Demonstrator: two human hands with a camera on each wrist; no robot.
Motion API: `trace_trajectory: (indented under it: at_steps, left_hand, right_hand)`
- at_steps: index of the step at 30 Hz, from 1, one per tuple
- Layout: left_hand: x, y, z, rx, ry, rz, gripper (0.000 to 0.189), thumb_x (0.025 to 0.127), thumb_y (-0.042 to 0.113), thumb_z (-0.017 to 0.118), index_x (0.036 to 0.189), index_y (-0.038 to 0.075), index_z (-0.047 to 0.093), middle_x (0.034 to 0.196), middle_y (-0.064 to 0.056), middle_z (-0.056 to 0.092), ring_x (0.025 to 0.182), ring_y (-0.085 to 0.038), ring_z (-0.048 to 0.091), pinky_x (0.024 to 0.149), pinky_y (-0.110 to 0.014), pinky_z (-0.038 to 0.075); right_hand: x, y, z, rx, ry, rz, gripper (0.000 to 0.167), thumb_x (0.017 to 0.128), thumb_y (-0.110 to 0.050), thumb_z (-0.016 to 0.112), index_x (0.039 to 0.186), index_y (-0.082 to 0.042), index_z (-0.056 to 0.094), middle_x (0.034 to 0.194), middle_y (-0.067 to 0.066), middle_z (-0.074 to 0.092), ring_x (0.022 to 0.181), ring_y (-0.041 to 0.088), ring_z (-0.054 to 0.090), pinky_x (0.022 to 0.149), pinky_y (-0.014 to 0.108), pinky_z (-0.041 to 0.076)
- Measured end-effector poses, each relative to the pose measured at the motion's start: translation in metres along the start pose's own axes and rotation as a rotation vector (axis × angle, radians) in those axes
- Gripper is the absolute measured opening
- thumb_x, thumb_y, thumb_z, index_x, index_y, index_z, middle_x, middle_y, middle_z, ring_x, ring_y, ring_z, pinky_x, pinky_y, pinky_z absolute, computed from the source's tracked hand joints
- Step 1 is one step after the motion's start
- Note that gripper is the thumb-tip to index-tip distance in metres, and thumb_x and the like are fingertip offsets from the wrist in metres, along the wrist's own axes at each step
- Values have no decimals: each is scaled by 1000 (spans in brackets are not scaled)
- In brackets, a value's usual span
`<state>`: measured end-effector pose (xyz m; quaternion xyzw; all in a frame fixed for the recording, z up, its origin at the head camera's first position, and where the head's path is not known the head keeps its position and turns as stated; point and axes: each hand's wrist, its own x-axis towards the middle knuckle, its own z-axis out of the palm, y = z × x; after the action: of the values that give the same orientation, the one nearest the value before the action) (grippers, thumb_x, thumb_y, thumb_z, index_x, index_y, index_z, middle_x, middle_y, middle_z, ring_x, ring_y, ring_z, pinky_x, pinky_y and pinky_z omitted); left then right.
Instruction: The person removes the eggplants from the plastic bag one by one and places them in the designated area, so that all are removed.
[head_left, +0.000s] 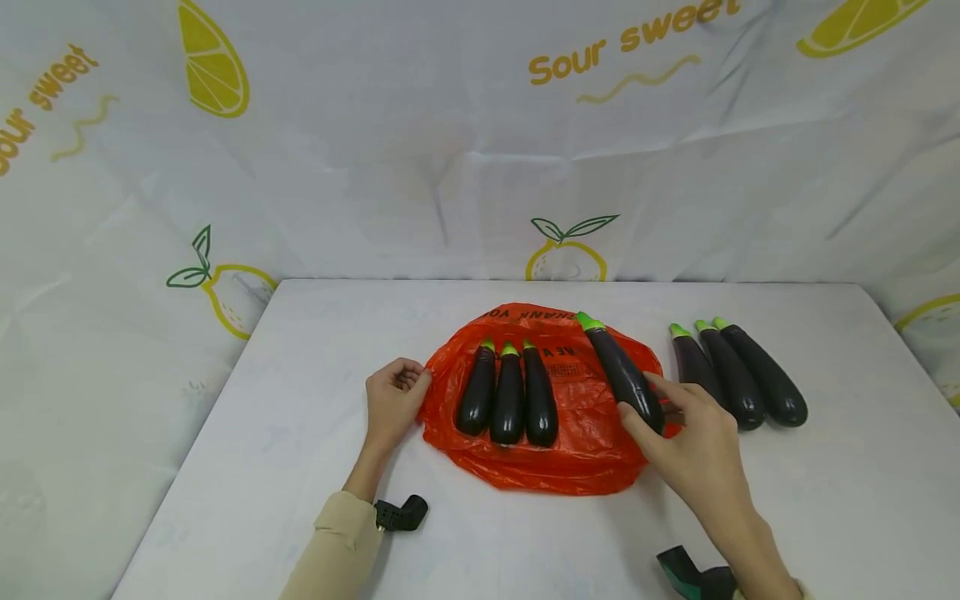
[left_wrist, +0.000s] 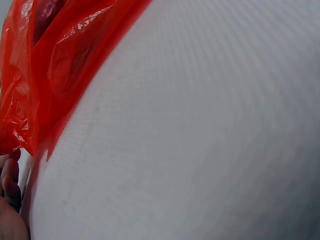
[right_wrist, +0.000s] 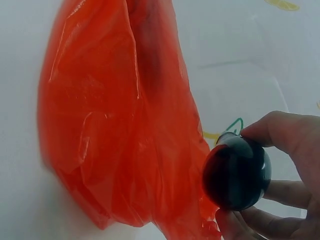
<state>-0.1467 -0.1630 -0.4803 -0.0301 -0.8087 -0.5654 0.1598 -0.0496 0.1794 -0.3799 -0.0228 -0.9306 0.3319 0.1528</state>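
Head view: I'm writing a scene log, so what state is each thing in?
Red bag: mouth open, spread on the table
Three eggplants in the bag: lying side by side
Held eggplant: slanted, at the bag's right side
Three eggplants at right: lying close together
Left hand: pinching the bag's left edge
Right hand: gripping the held eggplant

A crinkled red plastic bag [head_left: 588, 417], pinched by the left hand [head_left: 392, 404], lies near the desk's [head_left: 862, 508] far edge. On it, perhaps inside, lie three glossy black, green-tipped eggplants [head_left: 509, 404]; the right hand [head_left: 693, 437] grips a tilted fourth eggplant [head_left: 621, 368]. Three others [head_left: 733, 383] lie toward the right edge.
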Motion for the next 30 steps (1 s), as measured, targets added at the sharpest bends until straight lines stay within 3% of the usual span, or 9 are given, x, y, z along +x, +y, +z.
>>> trace_trajectory:
  at_steps: [23, 30]
  left_hand:
    - [-1, -2, 1, -22, 10, 10, 10, 89, 2, 70, 79, 3, 70, 69, -12, 60, 63, -11, 51, 59, -16, 43]
    - [0, -1, 0, -20, 6, 17, 8, 88, 2, 70, 80, 3, 70, 69, -11, 60, 64, -10, 51, 60, -15, 43]
  right_hand:
    - [12, 32, -25, -43, 102, -28, 50, 80, -14, 83, 122, 10, 68, 100, 32, 68, 79, 43, 68, 63, 4, 37]
    - [18, 48, -32, -71, 138, -23, 49, 81, -12, 82, 120, 13, 67, 98, 35, 67, 78, 47, 68, 66, -7, 29]
